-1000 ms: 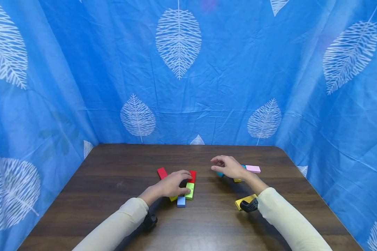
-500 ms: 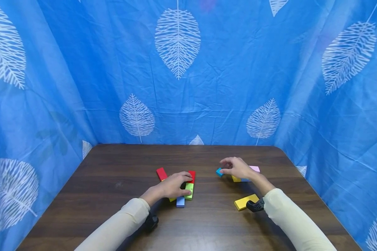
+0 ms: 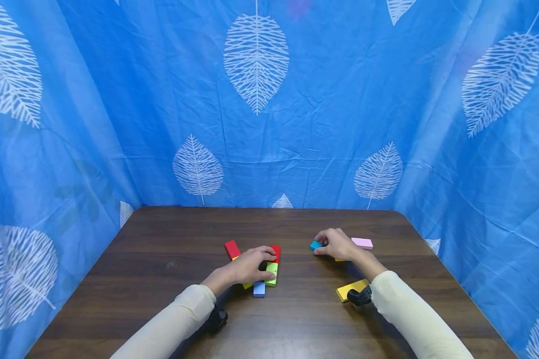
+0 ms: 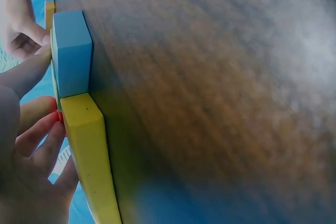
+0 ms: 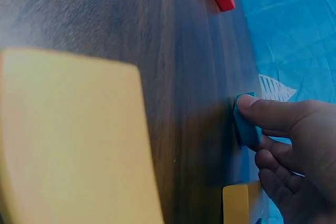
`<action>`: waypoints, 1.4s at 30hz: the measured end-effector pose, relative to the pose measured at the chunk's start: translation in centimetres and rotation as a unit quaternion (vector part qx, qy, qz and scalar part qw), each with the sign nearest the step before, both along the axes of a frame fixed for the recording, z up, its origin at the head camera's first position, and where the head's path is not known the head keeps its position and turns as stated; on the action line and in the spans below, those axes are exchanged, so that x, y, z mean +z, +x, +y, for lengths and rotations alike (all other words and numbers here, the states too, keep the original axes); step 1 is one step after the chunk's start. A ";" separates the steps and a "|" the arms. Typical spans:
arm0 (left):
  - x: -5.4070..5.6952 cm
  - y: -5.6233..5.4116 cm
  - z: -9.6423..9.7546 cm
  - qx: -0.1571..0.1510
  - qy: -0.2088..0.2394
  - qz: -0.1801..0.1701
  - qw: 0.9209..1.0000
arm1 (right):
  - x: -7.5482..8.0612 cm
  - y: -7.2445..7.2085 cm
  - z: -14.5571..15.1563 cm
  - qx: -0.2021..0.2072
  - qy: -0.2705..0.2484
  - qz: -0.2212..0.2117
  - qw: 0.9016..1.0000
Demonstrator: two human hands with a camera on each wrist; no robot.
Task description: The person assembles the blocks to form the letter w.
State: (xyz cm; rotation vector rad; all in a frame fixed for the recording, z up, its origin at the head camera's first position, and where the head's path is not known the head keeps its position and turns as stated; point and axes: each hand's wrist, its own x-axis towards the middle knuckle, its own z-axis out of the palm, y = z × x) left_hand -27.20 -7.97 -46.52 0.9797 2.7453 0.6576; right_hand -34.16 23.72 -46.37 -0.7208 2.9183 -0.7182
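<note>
My right hand (image 3: 339,244) pinches a small teal block (image 5: 245,121) between thumb and fingers, low over the wooden table's far right part. On the left, my left hand (image 3: 244,267) rests across a group of coloured blocks, thumb at a lime green block (image 3: 272,271) and fingertips at a red block (image 3: 276,252). Beside the thumb lies a light blue block (image 4: 73,53), which meets the end of a yellow block (image 4: 89,145). A second red block (image 3: 232,249) slants out beyond the left hand. Part of this group is hidden under the palm.
A pink block (image 3: 362,243) lies just right of the right hand, and a yellow block (image 5: 236,203) sits partly behind its fingers. Nearer, a larger yellow block (image 3: 349,289) lies beneath the right wrist camera (image 3: 360,295). A blue leaf-patterned curtain (image 3: 314,124) encloses the table.
My right hand has moved onto the teal block and now pinches it, after first hovering over that spot with loose fingers. The left hand stays in place on its blocks.
</note>
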 end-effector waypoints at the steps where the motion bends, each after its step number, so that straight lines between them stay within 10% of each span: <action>1: 0.0 0.0 0.0 0.000 0.000 -0.001 1.000 | 0.0 0.0 -0.1 0.001 -0.002 0.003 1.000; 42: 0.1 -0.4 0.0 -0.020 0.007 0.022 1.000 | -0.7 -0.8 -7.5 0.080 -0.027 -0.003 0.996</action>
